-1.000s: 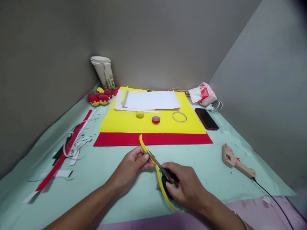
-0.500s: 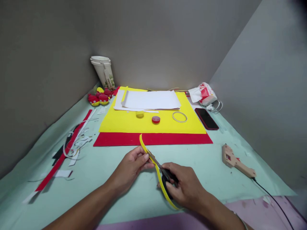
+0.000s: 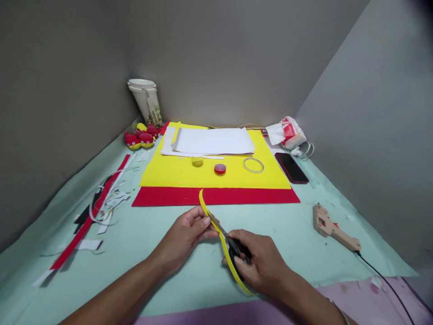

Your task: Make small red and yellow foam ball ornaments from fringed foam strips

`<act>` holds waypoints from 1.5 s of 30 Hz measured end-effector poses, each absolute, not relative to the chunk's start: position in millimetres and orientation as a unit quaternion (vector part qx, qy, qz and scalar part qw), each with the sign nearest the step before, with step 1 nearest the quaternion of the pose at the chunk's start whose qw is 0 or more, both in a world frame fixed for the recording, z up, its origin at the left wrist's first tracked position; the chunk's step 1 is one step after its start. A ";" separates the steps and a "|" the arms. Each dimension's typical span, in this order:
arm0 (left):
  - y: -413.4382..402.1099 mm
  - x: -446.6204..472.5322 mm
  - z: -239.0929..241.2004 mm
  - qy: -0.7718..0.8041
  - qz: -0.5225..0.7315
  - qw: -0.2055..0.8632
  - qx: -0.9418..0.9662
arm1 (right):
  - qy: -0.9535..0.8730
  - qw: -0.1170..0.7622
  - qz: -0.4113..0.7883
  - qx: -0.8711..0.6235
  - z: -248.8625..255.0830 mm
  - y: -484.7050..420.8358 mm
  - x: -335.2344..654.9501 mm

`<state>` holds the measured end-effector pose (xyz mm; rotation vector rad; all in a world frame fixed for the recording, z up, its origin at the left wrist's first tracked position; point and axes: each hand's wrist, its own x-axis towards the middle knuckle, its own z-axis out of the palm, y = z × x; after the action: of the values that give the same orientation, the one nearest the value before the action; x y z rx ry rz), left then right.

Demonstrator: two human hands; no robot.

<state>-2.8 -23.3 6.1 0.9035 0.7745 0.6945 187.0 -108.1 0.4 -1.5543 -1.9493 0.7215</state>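
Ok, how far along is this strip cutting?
Done: cut scraps lie at left. In hand: left hand pinches the yellow strip, right hand holds scissors, blades on it. Left: the strip's upper end, past the blade tips, looks uncut.

My right hand (image 3: pixel 262 266) covers the scissors' (image 3: pixel 218 225) handles; I cannot inspect them. Lettering on the cup (image 3: pixel 147 101), at the desk's far left corner, is too small to read.

Strip (image 3: pixel 202 198) before stacked sheets (image 3: pixel 176 174); phone (image 3: pixel 291 167), perhaps glue gun (image 3: pixel 333 228), right.
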 end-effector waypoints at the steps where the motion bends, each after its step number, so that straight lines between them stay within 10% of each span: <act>1: -23.4 -2.7 6.7 0.353 0.319 0.772 0.422 | -0.724 0.270 0.267 -0.576 0.7 -108.0 187.0; 45: -23.0 -2.7 3.8 0.355 0.354 0.772 0.391 | -0.712 0.286 0.265 -0.583 -1.1 -109.0 184.4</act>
<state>-2.7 -23.0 3.8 0.8467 0.7686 0.7677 184.4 -109.0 -1.1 -1.5594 -1.9043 0.7095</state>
